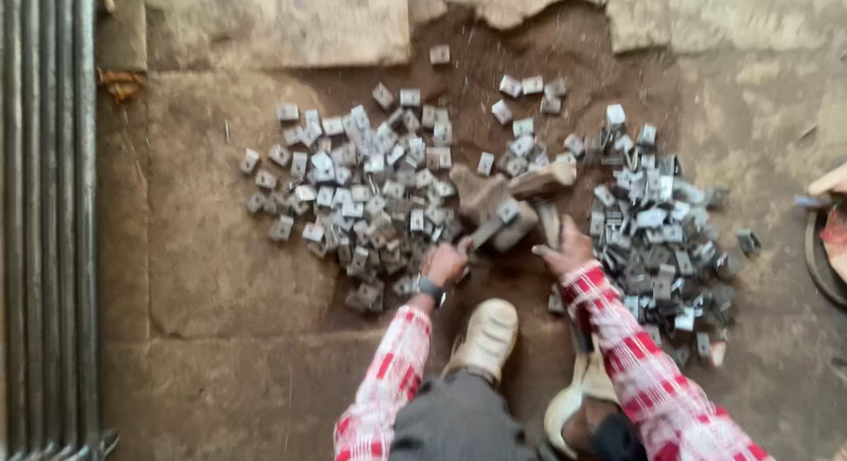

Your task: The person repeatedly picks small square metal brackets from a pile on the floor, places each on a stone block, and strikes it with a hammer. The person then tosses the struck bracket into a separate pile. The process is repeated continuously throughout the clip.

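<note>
I look down at a stone floor strewn with small grey metal brackets. My left hand (444,263), with a watch on the wrist, is closed around the handle of a hammer (494,224) whose head lies against a rough stone block (494,201). My right hand (565,249) grips a flat metal piece (549,221) beside that block. Several brackets lie in a wide pile on the left (362,187) and in a denser pile on the right (657,227). My sleeves are red and white checked. The frame is blurred.
My two pale shoes (487,337) rest on the floor below the block. Long metal bars (48,214) run along the left edge. A dark round rim (820,258) and a pale board corner sit at the right edge. Broken stone slabs (282,24) border the top.
</note>
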